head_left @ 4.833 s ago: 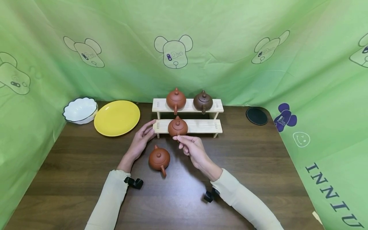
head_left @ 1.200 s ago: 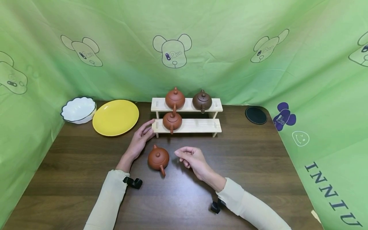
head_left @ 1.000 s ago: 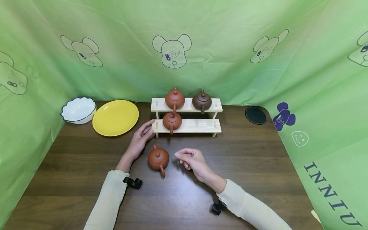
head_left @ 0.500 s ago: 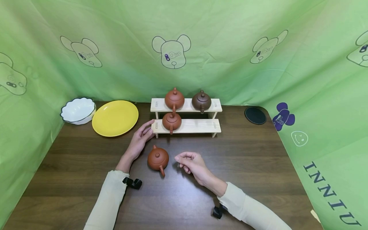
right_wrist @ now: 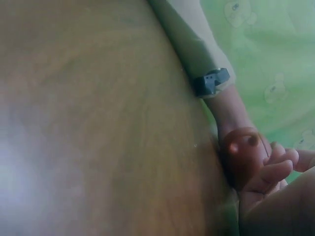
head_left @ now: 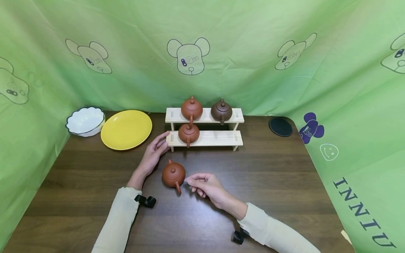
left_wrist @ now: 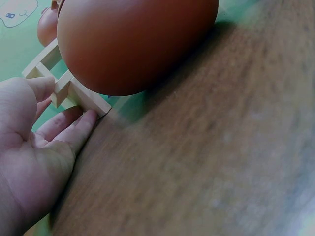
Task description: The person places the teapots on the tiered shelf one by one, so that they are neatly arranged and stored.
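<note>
My left hand [head_left: 151,154] grips the left end of the lower tier of a pale wooden stand [head_left: 221,138]; in the left wrist view, the thumb lies on the board and fingers reach beneath. A reddish-brown clay teapot [head_left: 173,174] stands on the table between my hands, its longer projection towards me. Just right of that projection hovers my right hand [head_left: 207,188], loosely curled, thumb and forefinger close together with nothing between them. On the lower tier sits a second reddish teapot [head_left: 188,133]. The upper tier bears another reddish teapot [head_left: 191,109] and a dark brown one [head_left: 221,110].
At the back left, a yellow plate [head_left: 126,130] lies beside a white scalloped bowl [head_left: 85,121]. A round black mat [head_left: 280,127] is at the back right. Green cloth [head_left: 246,70] encloses the back and sides of the wooden table [head_left: 269,175].
The lower-tier teapot was shifted back and left and let go by my right hand. That hand then came down towards me, now left to the table teapot. My left hand stays on the stand.
</note>
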The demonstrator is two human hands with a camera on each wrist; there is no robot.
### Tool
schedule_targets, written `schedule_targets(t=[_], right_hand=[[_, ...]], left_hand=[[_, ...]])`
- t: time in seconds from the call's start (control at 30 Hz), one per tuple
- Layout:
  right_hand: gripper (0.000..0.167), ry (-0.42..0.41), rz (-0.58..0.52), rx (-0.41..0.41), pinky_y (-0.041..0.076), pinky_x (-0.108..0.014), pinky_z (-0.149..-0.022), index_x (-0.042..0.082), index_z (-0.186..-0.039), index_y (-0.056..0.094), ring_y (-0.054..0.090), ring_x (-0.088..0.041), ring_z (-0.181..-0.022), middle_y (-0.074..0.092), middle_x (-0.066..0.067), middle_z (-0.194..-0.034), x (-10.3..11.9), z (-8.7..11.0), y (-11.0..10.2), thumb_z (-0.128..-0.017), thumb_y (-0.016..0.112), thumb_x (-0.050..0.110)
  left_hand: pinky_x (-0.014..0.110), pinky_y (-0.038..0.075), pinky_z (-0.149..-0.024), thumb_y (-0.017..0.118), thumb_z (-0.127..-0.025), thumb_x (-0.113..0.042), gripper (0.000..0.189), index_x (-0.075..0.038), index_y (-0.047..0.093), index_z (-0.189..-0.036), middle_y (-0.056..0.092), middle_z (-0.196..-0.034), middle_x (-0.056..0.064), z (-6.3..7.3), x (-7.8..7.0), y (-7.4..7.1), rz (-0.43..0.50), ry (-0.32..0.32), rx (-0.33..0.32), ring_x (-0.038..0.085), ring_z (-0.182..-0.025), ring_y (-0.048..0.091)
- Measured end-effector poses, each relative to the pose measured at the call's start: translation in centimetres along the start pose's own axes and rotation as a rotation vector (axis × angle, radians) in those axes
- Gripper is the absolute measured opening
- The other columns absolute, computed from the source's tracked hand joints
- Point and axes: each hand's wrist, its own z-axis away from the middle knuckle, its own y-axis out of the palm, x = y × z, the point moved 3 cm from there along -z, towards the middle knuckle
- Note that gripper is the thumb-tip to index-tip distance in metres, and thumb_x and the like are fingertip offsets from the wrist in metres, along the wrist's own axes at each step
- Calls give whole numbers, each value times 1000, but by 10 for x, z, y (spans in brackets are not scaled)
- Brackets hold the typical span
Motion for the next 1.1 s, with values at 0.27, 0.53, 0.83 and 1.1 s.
schedule_targets(t=[0.27, 0.53, 0.83, 1.1], right_hand=[[31, 22, 79, 77, 42, -12, -47, -8, -125, 78, 52, -2, -55, 73, 4, -76, -5, 0, 7, -105, 77, 15], [29, 39, 93, 122, 42, -12, -48, -11, -123, 76, 53, -2, -55, 71, 4, -75, -6, -1, 13, -107, 74, 13], [32, 55, 157, 195, 43, -14, -48, -8, -126, 77, 52, -2, -56, 70, 4, -76, -7, -3, 23, -109, 71, 18], [34, 52, 205, 259, 39, -14, -46, -4, -125, 80, 48, -2, -54, 68, 6, -74, -7, -8, 31, -111, 70, 25]], left_hand=[[23, 54, -116, 50, -119, -7, 52, -2, 42, -170, 36, -177, 15, -1, -2, 0, 9, 6, 2, 33, -158, 41], [23, 54, -116, 51, -119, -7, 52, -2, 42, -169, 37, -177, 15, -1, -1, 0, 7, 4, 4, 30, -157, 43], [23, 54, -116, 51, -119, -8, 52, -3, 43, -169, 39, -176, 14, -1, -1, 0, 0, 4, 4, 26, -154, 46], [22, 54, -116, 51, -119, -8, 52, -2, 42, -169, 38, -176, 14, 0, -1, 0, 5, 6, 8, 25, -155, 46]])
